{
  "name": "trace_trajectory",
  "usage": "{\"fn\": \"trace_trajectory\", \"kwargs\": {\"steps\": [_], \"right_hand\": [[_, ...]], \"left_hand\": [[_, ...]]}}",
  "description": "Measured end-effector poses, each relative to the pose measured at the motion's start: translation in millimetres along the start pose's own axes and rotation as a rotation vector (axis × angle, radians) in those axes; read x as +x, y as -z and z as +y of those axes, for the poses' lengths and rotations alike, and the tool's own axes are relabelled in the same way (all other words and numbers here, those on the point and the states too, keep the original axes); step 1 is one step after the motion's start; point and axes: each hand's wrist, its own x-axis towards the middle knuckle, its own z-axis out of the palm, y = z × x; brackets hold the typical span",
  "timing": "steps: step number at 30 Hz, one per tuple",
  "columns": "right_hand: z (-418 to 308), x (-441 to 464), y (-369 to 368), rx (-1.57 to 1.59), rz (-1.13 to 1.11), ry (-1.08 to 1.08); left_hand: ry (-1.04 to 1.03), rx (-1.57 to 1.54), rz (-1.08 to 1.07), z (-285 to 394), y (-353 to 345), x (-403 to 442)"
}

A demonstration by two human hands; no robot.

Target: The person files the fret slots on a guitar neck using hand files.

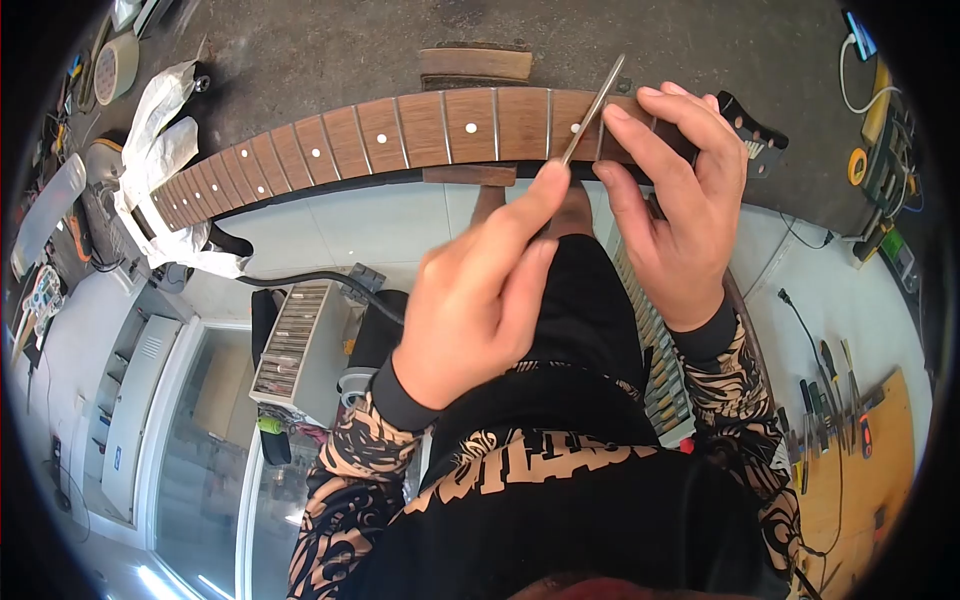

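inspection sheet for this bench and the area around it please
surface: dark benchtop, marked and scuffed
job's things: fretted neck with white dots, white wrapping at its left end
clutter: tape roll at upper left; wood block beyond the neck
hands: left hand holds a thin metal rod over the neck; right hand has fingers on it
cables: black cable below bench edge; white cable upper right
surroundings: glass door; wooden board with tools
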Motion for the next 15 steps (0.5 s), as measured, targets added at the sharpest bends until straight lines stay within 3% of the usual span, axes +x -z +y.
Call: {"fn": "trace_trajectory", "kwargs": {"steps": [3,5,9,12,15], "right_hand": [[0.3,-0.8,0.4,0.004,0.013,0.003],[1.3,-1.1,0.1,0.005,0.018,0.002],[0.3,-0.4,1.1,0.019,0.006,-0.002],[-0.5,-0.1,1.9,0.013,-0.005,-0.007],[-0.5,-0.6,2.2,0.011,-0.004,-0.017]], "left_hand": [[-0.069,0.219,-0.044,6.4,3.2,18.4],[-0.078,0.120,0.004,3.7,1.7,17.2],[0.221,-0.474,0.070,-3.4,-4.0,-18.9],[0.339,-0.661,0.040,-1.9,-4.9,-33.6],[0.186,-0.407,0.076,-1.4,-11.1,-27.3]]}}
